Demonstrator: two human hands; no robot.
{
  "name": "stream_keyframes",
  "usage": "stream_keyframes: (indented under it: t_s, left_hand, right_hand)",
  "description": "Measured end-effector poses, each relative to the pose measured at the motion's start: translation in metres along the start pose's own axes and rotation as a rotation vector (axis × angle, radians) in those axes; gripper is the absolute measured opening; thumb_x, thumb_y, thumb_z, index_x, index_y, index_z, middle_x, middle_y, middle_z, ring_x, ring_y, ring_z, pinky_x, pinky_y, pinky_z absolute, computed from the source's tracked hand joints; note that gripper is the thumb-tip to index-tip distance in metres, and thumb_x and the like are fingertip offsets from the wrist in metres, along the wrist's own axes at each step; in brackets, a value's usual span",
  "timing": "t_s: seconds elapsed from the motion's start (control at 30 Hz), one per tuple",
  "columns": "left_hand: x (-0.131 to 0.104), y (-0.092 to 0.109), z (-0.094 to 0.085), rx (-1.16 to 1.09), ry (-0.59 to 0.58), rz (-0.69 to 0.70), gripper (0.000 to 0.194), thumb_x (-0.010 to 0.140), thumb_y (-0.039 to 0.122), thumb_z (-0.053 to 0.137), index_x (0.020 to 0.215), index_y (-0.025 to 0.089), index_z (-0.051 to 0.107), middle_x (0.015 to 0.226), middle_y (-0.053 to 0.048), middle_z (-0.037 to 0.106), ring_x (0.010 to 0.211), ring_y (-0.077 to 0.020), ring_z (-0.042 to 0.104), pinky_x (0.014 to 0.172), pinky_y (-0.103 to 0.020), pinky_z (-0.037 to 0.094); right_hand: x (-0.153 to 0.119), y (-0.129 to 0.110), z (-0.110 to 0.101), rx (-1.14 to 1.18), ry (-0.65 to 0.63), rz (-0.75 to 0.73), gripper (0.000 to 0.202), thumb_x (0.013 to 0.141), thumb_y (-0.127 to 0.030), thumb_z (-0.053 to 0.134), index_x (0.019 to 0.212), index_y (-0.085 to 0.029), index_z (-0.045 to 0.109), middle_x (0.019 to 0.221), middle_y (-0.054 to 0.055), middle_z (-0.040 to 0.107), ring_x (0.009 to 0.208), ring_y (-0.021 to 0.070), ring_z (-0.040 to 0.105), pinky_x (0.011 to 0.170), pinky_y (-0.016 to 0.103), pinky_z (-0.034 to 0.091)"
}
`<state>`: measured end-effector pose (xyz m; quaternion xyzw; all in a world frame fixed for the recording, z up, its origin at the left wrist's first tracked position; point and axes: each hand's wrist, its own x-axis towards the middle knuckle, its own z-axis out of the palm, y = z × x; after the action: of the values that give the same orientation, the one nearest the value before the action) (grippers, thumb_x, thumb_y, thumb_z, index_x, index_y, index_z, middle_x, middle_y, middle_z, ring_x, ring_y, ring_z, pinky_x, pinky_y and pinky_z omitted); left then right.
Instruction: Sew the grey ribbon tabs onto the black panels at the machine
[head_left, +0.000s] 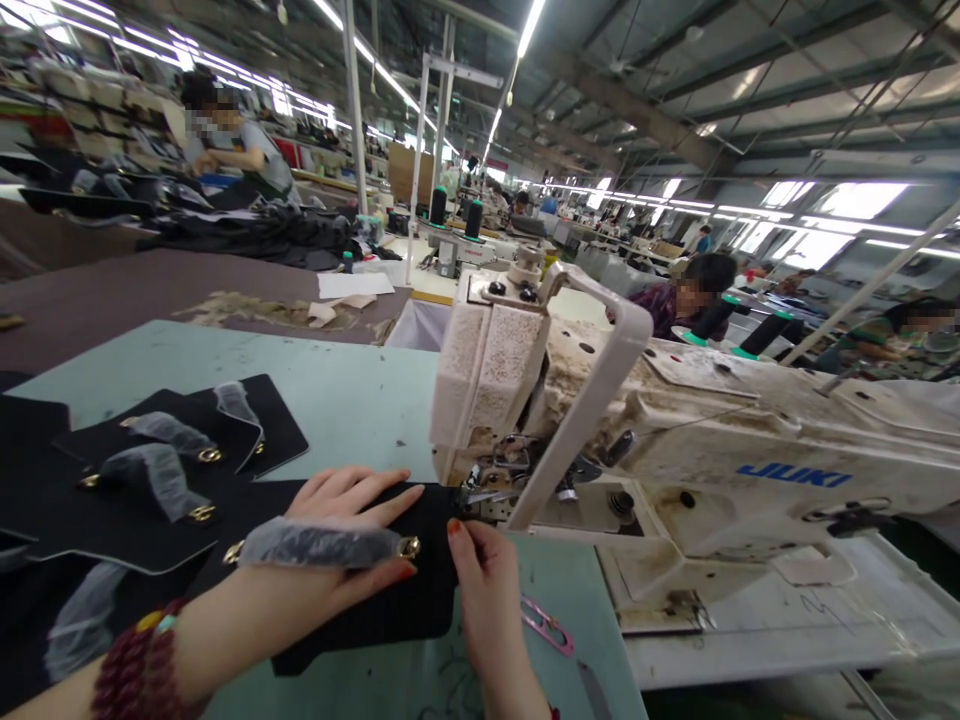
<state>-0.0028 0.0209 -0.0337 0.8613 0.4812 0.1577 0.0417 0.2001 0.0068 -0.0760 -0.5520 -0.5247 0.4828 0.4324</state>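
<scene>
My left hand lies flat with fingers spread on a black fabric panel. A plastic-wrapped handle with gold metal ends crosses over the back of that hand. At the panel's right edge, my right hand pinches the material between thumb and curled fingers. The panel's far right corner sits at the needle area of a worn white JUKI sewing machine. Whether the needle is in the material is too small to tell.
More black panels with wrapped handles lie left on the pale green table. Pink-handled thread snips and a grey blade-like piece lie right of my right hand. Brown cloth covers a farther table. Co-workers sit or stand beyond.
</scene>
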Motion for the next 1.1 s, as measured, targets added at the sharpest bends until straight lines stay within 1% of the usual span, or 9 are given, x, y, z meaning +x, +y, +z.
stream_keyframes:
  t_s: [0.17, 0.27, 0.37, 0.47, 0.6, 0.77, 0.93, 1.0, 1.1]
  left_hand:
    - [0.003, 0.003, -0.007, 0.067, 0.046, 0.017, 0.054, 0.085, 0.06, 0.054, 0.131, 0.033, 0.058, 0.139, -0.003, 0.057, 0.118, -0.0288, 0.051, 0.099, -0.041, 0.033]
    - [0.004, 0.004, -0.008, 0.105, 0.075, 0.049, 0.047, 0.085, 0.061, 0.054, 0.125, 0.037, 0.062, 0.137, 0.0, 0.059, 0.115, -0.0279, 0.053, 0.097, -0.041, 0.035]
    - [0.005, 0.003, -0.006, 0.125, 0.089, 0.06, 0.046, 0.084, 0.061, 0.055, 0.122, 0.037, 0.065, 0.134, -0.001, 0.062, 0.113, -0.0288, 0.054, 0.096, -0.043, 0.035]
    - [0.005, 0.001, -0.005, 0.122, 0.075, 0.064, 0.046, 0.084, 0.06, 0.055, 0.122, 0.036, 0.065, 0.133, -0.001, 0.062, 0.113, -0.0301, 0.054, 0.095, -0.044, 0.034]
    - [0.011, -0.002, -0.007, 0.095, 0.039, 0.058, 0.044, 0.085, 0.058, 0.055, 0.122, 0.036, 0.065, 0.132, -0.002, 0.063, 0.114, -0.0314, 0.054, 0.094, -0.045, 0.034]
    - [0.026, -0.007, -0.012, 0.059, 0.01, 0.049, 0.044, 0.086, 0.057, 0.053, 0.121, 0.033, 0.067, 0.129, -0.004, 0.064, 0.11, -0.0326, 0.056, 0.09, -0.045, 0.038]
    - [0.03, -0.011, -0.009, 0.044, 0.01, 0.06, 0.043, 0.085, 0.058, 0.054, 0.115, 0.032, 0.07, 0.126, -0.003, 0.067, 0.113, -0.0325, 0.056, 0.091, -0.045, 0.037]
    - [0.029, -0.013, -0.007, 0.024, 0.002, 0.065, 0.043, 0.086, 0.057, 0.054, 0.116, 0.031, 0.069, 0.125, -0.002, 0.069, 0.116, -0.032, 0.056, 0.094, -0.045, 0.036]
    - [0.027, -0.017, -0.005, -0.031, -0.024, 0.061, 0.045, 0.088, 0.056, 0.052, 0.121, 0.029, 0.066, 0.128, -0.002, 0.067, 0.119, -0.03, 0.055, 0.099, -0.043, 0.035]
  right_hand:
    - [-0.003, -0.003, 0.001, 0.003, 0.014, -0.015, 0.049, 0.087, -0.054, 0.043, 0.069, -0.01, 0.051, 0.065, 0.002, 0.042, 0.064, 0.0073, 0.031, 0.056, 0.019, 0.024]
    - [-0.012, 0.001, 0.002, 0.014, 0.003, -0.011, 0.049, 0.087, -0.055, 0.045, 0.069, -0.01, 0.052, 0.064, 0.002, 0.042, 0.063, 0.0072, 0.032, 0.055, 0.018, 0.026]
    - [-0.024, 0.006, 0.003, 0.06, -0.007, 0.015, 0.052, 0.089, -0.059, 0.043, 0.07, -0.011, 0.052, 0.062, 0.001, 0.041, 0.058, 0.0067, 0.034, 0.051, 0.017, 0.027]
    - [-0.029, 0.006, 0.004, 0.051, -0.008, 0.021, 0.056, 0.09, -0.062, 0.04, 0.068, -0.012, 0.051, 0.059, 0.001, 0.04, 0.054, 0.0065, 0.034, 0.048, 0.016, 0.028]
    - [-0.024, 0.001, 0.005, 0.034, 0.028, -0.01, 0.058, 0.088, -0.065, 0.042, 0.066, -0.012, 0.05, 0.06, 0.002, 0.041, 0.056, 0.0064, 0.036, 0.049, 0.015, 0.031]
    - [-0.016, -0.001, 0.008, 0.204, -0.043, 0.137, 0.064, 0.079, -0.077, 0.045, 0.074, -0.013, 0.05, 0.059, -0.001, 0.041, 0.045, 0.0068, 0.041, 0.04, 0.018, 0.035]
    - [-0.02, 0.004, 0.008, 0.23, -0.1, 0.11, 0.06, 0.084, -0.071, 0.045, 0.08, -0.012, 0.053, 0.062, 0.002, 0.049, 0.046, 0.0077, 0.05, 0.042, 0.016, 0.038]
    - [-0.023, 0.007, 0.007, 0.231, -0.113, 0.109, 0.06, 0.085, -0.07, 0.046, 0.083, -0.011, 0.056, 0.067, 0.004, 0.053, 0.051, 0.0088, 0.054, 0.043, 0.015, 0.039]
    - [-0.027, 0.01, 0.006, 0.222, -0.122, 0.123, 0.062, 0.084, -0.071, 0.046, 0.08, -0.011, 0.056, 0.067, 0.006, 0.057, 0.054, 0.0099, 0.057, 0.043, 0.015, 0.039]
